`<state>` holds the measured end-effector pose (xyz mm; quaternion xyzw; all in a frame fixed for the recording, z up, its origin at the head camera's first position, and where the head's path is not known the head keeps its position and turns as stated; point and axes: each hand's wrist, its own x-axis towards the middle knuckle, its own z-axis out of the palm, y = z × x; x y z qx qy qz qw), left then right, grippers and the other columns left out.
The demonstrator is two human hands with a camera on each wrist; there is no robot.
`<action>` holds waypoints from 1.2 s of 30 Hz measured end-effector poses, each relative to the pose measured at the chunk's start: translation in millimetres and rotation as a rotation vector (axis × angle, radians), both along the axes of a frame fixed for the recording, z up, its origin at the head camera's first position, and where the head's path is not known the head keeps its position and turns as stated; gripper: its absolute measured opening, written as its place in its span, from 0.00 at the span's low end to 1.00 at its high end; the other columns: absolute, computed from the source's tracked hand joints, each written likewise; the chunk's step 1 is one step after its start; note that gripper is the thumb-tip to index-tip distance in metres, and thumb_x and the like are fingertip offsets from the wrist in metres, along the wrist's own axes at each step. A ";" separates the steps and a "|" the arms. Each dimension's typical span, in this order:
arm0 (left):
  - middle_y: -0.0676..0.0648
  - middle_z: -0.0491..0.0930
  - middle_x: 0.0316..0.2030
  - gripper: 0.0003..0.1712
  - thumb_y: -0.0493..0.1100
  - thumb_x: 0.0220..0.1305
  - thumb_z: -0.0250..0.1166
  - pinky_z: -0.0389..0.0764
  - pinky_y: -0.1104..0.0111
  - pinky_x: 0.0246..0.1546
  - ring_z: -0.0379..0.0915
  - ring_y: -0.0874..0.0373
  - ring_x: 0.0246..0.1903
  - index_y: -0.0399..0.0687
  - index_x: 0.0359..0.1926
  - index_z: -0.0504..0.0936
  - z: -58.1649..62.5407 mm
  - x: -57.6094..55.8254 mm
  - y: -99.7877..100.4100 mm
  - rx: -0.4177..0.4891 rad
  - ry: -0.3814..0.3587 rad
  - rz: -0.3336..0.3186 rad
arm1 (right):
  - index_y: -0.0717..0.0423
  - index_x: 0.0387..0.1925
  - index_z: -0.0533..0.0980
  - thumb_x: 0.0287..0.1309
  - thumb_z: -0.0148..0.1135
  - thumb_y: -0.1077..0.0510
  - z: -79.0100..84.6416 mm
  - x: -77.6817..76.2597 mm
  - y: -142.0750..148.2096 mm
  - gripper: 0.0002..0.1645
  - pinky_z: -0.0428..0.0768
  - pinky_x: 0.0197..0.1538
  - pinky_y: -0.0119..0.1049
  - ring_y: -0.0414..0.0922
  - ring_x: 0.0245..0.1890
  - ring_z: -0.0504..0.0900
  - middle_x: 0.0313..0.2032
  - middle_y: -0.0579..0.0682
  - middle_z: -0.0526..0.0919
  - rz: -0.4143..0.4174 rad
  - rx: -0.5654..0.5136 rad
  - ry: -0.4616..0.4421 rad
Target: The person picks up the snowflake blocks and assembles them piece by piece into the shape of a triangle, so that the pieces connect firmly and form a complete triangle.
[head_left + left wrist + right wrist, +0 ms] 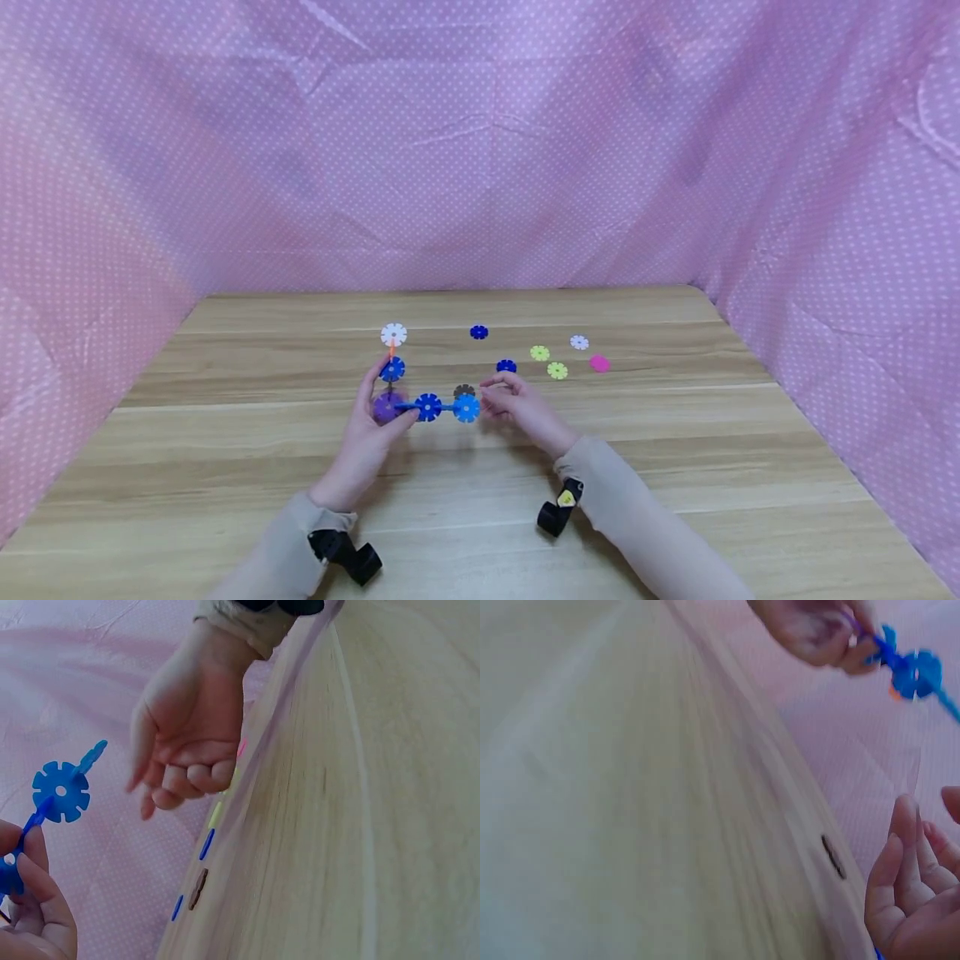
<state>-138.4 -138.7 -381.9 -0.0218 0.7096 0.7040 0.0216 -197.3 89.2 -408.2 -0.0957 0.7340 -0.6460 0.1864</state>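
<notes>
My left hand (365,437) grips a linked chain of slotted plastic discs near its corner, by a purple disc (386,407). One arm of the chain runs away from me through a blue disc (392,369) and an orange one to a white disc (393,334). The other arm reaches right, past a dark blue disc (428,407), to a light blue disc (467,408). Just right of that end is my right hand (528,414), its fingers loosely bent. No disc shows in its palm in the left wrist view.
A brown disc (464,389) lies behind the chain's right end. Two dark blue discs (478,332) rest farther back. To the right are two yellow-green discs (557,371), a pale disc (579,342) and a pink disc (599,364). Pink dotted cloth surrounds the wooden table (675,350).
</notes>
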 end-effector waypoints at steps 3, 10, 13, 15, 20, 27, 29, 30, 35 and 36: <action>0.50 0.69 0.45 0.48 0.27 0.60 0.59 0.77 0.75 0.42 0.71 0.62 0.44 0.65 0.72 0.49 1.1 0.6 -1.6 0.014 0.004 0.004 | 0.64 0.55 0.68 0.65 0.55 0.57 -2.7 -11.4 -2.2 0.21 0.79 0.46 0.36 0.43 0.38 0.80 0.44 0.56 0.80 -0.027 0.041 -0.008; 0.50 0.69 0.45 0.46 0.29 0.62 0.58 0.77 0.76 0.43 0.70 0.64 0.43 0.65 0.72 0.47 1.8 0.4 -8.1 0.021 0.018 0.036 | 0.61 0.53 0.73 0.59 0.62 0.58 -1.7 -30.1 -15.4 0.21 0.79 0.46 0.38 0.45 0.40 0.81 0.42 0.55 0.82 -0.029 0.257 0.112; 0.49 0.68 0.46 0.46 0.29 0.63 0.57 0.76 0.76 0.45 0.70 0.65 0.44 0.66 0.73 0.45 2.8 -0.5 -11.7 0.022 0.011 0.059 | 0.60 0.51 0.74 0.57 0.65 0.59 0.3 -33.8 -23.2 0.21 0.78 0.47 0.38 0.45 0.41 0.80 0.42 0.53 0.82 0.008 0.366 0.172; 0.50 0.67 0.47 0.47 0.30 0.64 0.57 0.75 0.77 0.46 0.69 0.65 0.45 0.67 0.73 0.44 3.8 -1.1 -14.2 0.013 0.007 0.071 | 0.61 0.51 0.74 0.55 0.66 0.60 1.6 -35.1 -28.1 0.21 0.78 0.46 0.37 0.45 0.42 0.79 0.42 0.53 0.81 0.032 0.433 0.215; 0.52 0.68 0.48 0.48 0.32 0.64 0.58 0.75 0.77 0.48 0.69 0.66 0.47 0.71 0.72 0.43 6.2 -3.2 -20.9 -0.008 0.011 0.088 | 0.58 0.51 0.74 0.50 0.70 0.59 7.0 -35.2 -38.3 0.25 0.78 0.47 0.38 0.47 0.44 0.78 0.46 0.53 0.81 0.045 0.541 0.242; 0.53 0.69 0.47 0.47 0.33 0.64 0.59 0.75 0.77 0.47 0.69 0.64 0.49 0.73 0.72 0.44 7.2 -5.1 -24.3 -0.041 0.010 0.079 | 0.57 0.45 0.76 0.48 0.71 0.61 8.4 -34.1 -44.6 0.20 0.76 0.53 0.45 0.49 0.45 0.79 0.43 0.54 0.81 0.044 0.637 0.285; 0.53 0.69 0.47 0.48 0.31 0.64 0.58 0.75 0.77 0.46 0.70 0.65 0.47 0.71 0.72 0.44 6.6 -5.4 -24.0 -0.044 0.014 0.085 | 0.57 0.43 0.77 0.47 0.72 0.62 8.5 -33.0 -44.2 0.19 0.77 0.51 0.44 0.48 0.44 0.78 0.41 0.53 0.81 0.047 0.646 0.278; 0.53 0.69 0.46 0.48 0.31 0.63 0.58 0.75 0.77 0.46 0.70 0.65 0.47 0.70 0.72 0.44 6.1 -5.6 -24.1 -0.044 0.012 0.087 | 0.56 0.42 0.77 0.47 0.72 0.62 8.5 -32.4 -43.7 0.19 0.77 0.51 0.44 0.48 0.43 0.78 0.40 0.53 0.81 0.052 0.646 0.274; 0.52 0.69 0.45 0.48 0.30 0.63 0.58 0.76 0.77 0.46 0.70 0.66 0.45 0.68 0.73 0.44 4.5 -5.2 -22.8 -0.027 0.027 0.082 | 0.57 0.32 0.78 0.48 0.71 0.63 5.8 -31.0 -38.9 0.09 0.77 0.43 0.37 0.42 0.34 0.76 0.33 0.49 0.81 0.094 0.660 0.303; 0.53 0.70 0.45 0.48 0.29 0.62 0.58 0.76 0.77 0.46 0.70 0.66 0.45 0.67 0.73 0.44 4.1 -5.3 -22.2 -0.019 0.034 0.080 | 0.57 0.30 0.78 0.49 0.71 0.62 5.8 -30.2 -37.6 0.08 0.76 0.42 0.36 0.42 0.33 0.75 0.31 0.48 0.80 0.103 0.656 0.310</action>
